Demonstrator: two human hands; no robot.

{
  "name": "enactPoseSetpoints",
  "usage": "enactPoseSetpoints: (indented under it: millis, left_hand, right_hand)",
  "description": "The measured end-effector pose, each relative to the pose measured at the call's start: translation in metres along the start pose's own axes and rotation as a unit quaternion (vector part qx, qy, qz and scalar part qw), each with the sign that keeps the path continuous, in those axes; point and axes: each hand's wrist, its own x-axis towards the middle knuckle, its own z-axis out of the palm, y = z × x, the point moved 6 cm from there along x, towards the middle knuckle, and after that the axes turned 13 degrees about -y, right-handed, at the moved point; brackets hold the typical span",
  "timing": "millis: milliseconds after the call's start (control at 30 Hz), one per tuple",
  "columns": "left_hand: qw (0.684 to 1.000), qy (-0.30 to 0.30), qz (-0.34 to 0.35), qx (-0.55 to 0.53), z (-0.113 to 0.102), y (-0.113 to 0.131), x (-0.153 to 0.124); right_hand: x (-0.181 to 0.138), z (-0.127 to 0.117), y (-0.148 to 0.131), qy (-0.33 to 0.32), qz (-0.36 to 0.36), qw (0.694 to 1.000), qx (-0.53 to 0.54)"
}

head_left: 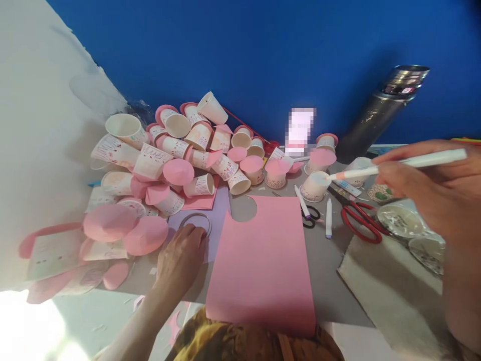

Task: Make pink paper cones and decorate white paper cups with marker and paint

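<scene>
A thin ring (195, 214) lies flat on a lavender sheet (222, 208), left of the frame's centre. The left hand (182, 258) reaches up to it from the lower left, palm down and forearm slanting in from the bottom edge. Its fingers are bent, with their tips over the ring's near rim; whether they pinch it or only rest on it cannot be told.

Just right of the ring, a pink sheet (263, 271) fills the lower centre, with a round notch cut from its upper left corner.

At the right edge, the right hand (432, 190) is raised above the table (330, 281). Its fingers are closed around a white pen (398, 164), which lies nearly level with its coloured tip pointing left.

Below the pen lie red scissors (361, 220), and black scissors (310, 218) lie near the pink sheet's upper right corner.

A pile of paper cups (180, 150), many of them capped in pink, fills the upper left, with loose pink discs (126, 228) below it. A steel flask (379, 115) leans against the blue wall (263, 50) at the upper right.
</scene>
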Motion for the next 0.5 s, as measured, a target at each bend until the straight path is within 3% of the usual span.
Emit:
enactPoseSetpoints:
  millis: [100,200,267,300,400,500]
  left_hand:
    - [0.999,0.019,-0.006,-0.035,-0.01,0.007,-0.002]
    - [0.995,0.055,-0.009,-0.079,-0.031,0.028,0.001]
    - [0.993,0.053,0.055,-0.089,-0.04,0.056,0.012]
    - [0.988,0.048,0.121,-0.083,-0.04,0.075,0.018]
    - [0.968,-0.018,0.248,-0.024,-0.023,0.121,0.041]
    - [0.954,-0.061,0.294,0.004,0.004,0.143,0.056]
  right_hand:
    - [0.0,0.016,-0.006,-0.028,0.001,1.0,0.001]
    - [-0.002,0.031,0.001,-0.03,-0.012,0.997,0.067]
    - [-0.006,0.042,0.011,-0.026,-0.015,0.993,0.115]
    - [-0.008,0.047,0.016,-0.024,-0.014,0.991,0.129]
    - [-0.016,0.06,0.031,-0.048,-0.002,0.99,0.132]
    - [-0.021,0.068,0.044,-0.076,0.017,0.99,0.116]
